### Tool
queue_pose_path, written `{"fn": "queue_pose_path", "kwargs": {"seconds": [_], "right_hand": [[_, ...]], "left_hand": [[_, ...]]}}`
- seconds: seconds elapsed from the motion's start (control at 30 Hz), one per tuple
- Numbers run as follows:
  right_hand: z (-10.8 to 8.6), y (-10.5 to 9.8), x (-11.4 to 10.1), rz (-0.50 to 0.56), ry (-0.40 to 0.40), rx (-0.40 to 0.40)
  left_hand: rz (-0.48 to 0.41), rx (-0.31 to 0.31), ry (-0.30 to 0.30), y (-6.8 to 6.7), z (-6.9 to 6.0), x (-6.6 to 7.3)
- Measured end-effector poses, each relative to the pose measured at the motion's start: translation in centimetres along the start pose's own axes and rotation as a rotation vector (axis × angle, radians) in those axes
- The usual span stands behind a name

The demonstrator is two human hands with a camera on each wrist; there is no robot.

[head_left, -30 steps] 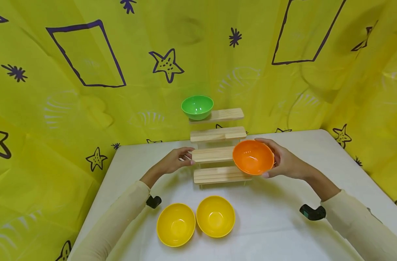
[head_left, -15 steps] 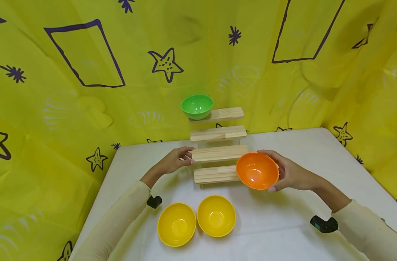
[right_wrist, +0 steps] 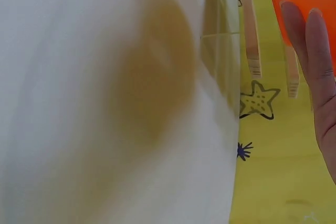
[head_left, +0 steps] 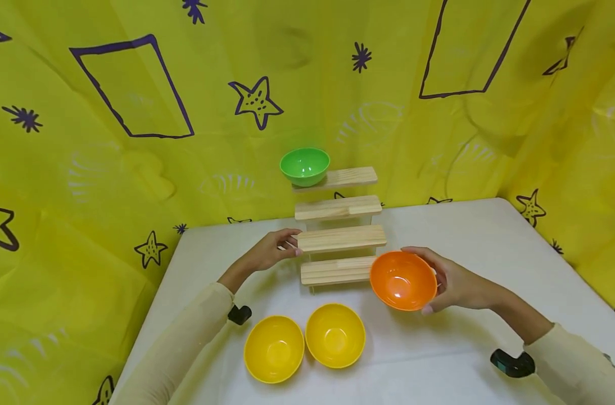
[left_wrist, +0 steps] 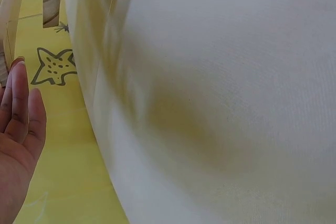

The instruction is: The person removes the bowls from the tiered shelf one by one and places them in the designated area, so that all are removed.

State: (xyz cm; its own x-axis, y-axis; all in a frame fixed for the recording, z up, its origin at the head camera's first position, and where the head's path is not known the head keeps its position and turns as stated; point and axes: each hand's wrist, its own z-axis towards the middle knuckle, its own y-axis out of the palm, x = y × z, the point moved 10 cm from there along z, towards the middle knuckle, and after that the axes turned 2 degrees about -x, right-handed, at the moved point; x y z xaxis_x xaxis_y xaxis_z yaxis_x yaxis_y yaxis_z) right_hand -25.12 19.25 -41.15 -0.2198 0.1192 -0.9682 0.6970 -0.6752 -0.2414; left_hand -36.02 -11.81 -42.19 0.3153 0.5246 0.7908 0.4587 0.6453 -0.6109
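My right hand (head_left: 459,285) grips an orange bowl (head_left: 402,281) by its right side, thumb low and fingers at the upper rim. The bowl is tilted with its inside facing me, off the table, and covers the right end of the lowest shelf in the head view. In the right wrist view, fingers (right_wrist: 318,51) lie along the orange wall. My left hand (head_left: 268,251) holds the left end of a wooden tiered stand (head_left: 340,239), thumb at the front and fingers behind. A green bowl (head_left: 304,167) sits upright on the left of its top shelf.
Two yellow bowls (head_left: 274,350) stand side by side, upright, on the white-covered table (head_left: 414,360) in front of the stand. A yellow patterned curtain (head_left: 307,67) surrounds the table at the back and sides.
My right hand has moved the orange bowl down, toward me and slightly right, away from the stand's second-lowest shelf. The left hand, the green bowl and the yellow bowls have stayed put.
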Motion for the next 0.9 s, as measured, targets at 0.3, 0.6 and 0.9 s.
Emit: {"fn": "queue_pose_path", "kwargs": {"seconds": [0.3, 0.6, 0.9], "right_hand": [[-1.0, 1.1, 0.4, 0.045, 0.003, -0.038], [-1.6, 2.3, 1.4, 0.062, 0.043, -0.057], [-2.0, 3.3, 2.8, 0.001, 0.14, -0.083]], "left_hand": [[0.007, 0.012, 0.003, 0.2, -0.2, -0.2], [0.034, -0.002, 0.003, -0.1, 0.0, 0.0], [0.018, 0.001, 0.008, -0.1, -0.1, 0.2]]}}
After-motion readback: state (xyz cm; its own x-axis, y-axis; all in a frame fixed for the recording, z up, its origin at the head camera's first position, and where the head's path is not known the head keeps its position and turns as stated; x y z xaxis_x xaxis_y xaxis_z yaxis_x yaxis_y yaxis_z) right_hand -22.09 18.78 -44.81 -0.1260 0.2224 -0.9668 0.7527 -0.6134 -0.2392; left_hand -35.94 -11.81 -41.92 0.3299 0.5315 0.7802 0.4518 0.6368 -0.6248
